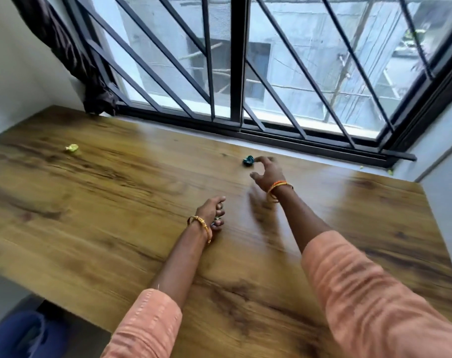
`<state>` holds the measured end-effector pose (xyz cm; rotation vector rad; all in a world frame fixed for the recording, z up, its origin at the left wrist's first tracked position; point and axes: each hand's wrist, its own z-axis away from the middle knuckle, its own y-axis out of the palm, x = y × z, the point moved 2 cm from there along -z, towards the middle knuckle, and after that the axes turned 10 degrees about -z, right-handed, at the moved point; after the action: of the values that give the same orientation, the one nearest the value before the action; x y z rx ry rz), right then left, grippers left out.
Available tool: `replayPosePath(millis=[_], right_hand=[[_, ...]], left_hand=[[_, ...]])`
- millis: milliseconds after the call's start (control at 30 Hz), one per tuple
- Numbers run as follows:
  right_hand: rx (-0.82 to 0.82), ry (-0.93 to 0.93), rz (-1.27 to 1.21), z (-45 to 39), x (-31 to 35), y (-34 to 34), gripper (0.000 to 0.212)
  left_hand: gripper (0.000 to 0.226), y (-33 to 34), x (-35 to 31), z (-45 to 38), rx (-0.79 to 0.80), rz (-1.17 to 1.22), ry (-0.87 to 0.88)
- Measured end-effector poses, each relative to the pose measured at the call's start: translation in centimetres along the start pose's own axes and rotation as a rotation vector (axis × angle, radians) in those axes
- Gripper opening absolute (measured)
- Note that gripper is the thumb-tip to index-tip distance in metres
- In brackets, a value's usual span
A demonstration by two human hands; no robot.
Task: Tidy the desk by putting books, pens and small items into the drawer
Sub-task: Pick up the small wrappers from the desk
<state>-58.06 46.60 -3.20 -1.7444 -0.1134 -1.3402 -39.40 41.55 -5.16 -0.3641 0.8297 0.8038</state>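
Observation:
A small crumpled blue-green item (248, 160) lies on the wooden desk (103, 202) near the window sill. My right hand (267, 173) hovers just right of it, fingers and thumb spread and curved, not touching it. My left hand (213, 211) rests on the desk nearer to me, fingers curled round small items; bits of blue and green show between the fingers. A small crumpled yellow-green item (72, 148) lies far off at the desk's left. No drawer is in view.
A barred window (235, 60) runs along the desk's far edge, with a dark curtain (72, 55) bunched at the back left corner. A wall closes the right side. Something blue (26, 334) sits on the floor below the desk's near left edge.

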Motion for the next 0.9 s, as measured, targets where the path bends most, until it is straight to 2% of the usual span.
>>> replayPosePath(millis=[100, 167, 267, 333, 467, 600, 667, 733, 833, 900], right_hand=[[0.075, 0.072, 0.125, -3.2, 0.9, 1.9, 0.058], [0.066, 0.132, 0.13, -4.0, 0.9, 3.4, 0.06], [0.007, 0.116, 0.22, -3.7, 0.5, 5.5, 0.047], [-0.109, 0.083, 0.213, -3.1, 0.3, 6.3, 0.039], [-0.228, 0.029, 0.101, -1.8, 1.4, 6.8, 0.021], [-0.223, 0.061, -0.103, 1.3, 4.0, 8.1, 0.013], [-0.134, 0.033, -0.147, 3.0, 5.9, 9.7, 0.013], [0.054, 0.018, -0.147, 4.6, 8.3, 11.8, 0.012], [0.33, -0.04, -0.123, 6.0, 12.0, 14.9, 0.014], [0.441, -0.081, -0.016, 5.8, 14.1, 16.8, 0.019]], left_hand=[[0.038, -3.4, 0.0, -0.6, 0.011, 0.003, 0.017], [0.034, -5.4, 0.2, -1.0, 0.044, 0.023, 0.038], [0.021, -7.4, 0.7, -1.2, 0.131, 0.135, 0.062], [0.015, -8.1, 0.7, -1.3, 0.17, 0.19, 0.052], [0.019, -8.9, 0.1, -1.3, 0.212, 0.246, 0.027], [0.018, -10.8, -0.1, -1.4, 0.265, 0.319, 0.048], [0.013, -12.0, -0.2, -1.6, 0.271, 0.327, 0.078], [0.009, -13.2, -0.3, -1.9, 0.245, 0.317, 0.105], [0.022, -14.9, -0.8, -2.0, 0.208, 0.252, 0.154], [0.028, -16.2, -1.2, -1.8, 0.17, 0.219, 0.159]])
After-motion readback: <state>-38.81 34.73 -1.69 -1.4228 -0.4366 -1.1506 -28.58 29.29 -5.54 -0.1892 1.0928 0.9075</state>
